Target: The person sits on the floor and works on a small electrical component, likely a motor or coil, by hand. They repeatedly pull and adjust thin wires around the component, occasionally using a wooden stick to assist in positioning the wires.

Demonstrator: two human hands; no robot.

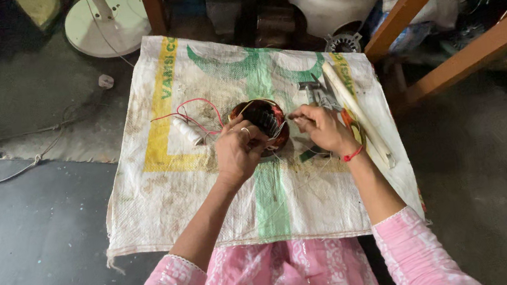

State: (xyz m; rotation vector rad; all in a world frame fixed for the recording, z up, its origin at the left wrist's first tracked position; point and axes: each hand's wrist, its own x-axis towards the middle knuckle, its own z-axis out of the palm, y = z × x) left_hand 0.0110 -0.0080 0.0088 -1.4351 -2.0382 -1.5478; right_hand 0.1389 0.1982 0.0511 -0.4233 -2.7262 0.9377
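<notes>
A round motor stator with copper-coloured windings (261, 120) rests on a white woven sack (169, 193) spread on the floor. My left hand (238, 151), with a ring on one finger, grips the near left side of the stator. My right hand (324, 130), a red thread on its wrist, pinches a thin thread or wire that runs to the stator's right edge. Red wires (188, 115) loop out from the stator to the left, past a small white thread spool (187, 130).
A long pale stick (357, 112) lies on the sack to the right of my hand. A wooden frame (447, 25) stands at the back right. A white fan base (107, 21) sits at the back left, and a dark mat (33, 256) covers the floor on the left.
</notes>
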